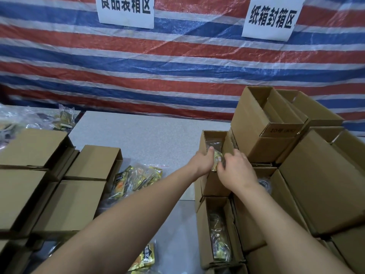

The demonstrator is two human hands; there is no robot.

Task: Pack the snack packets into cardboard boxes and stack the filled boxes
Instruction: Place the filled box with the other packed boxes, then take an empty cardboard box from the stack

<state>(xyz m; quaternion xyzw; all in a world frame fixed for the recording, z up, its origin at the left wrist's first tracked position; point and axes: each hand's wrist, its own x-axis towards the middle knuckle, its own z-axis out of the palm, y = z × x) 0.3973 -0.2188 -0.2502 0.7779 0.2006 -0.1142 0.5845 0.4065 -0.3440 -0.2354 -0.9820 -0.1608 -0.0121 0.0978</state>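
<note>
there, both hands [221, 167] around packet [217, 158]

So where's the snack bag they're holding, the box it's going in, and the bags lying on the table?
Snack bag [217, 160]: head view, yellow part between the hands.
Box [204, 140]: head view, its left wall.
Loose bags [136, 179]: head view, middle of the pile.
</note>
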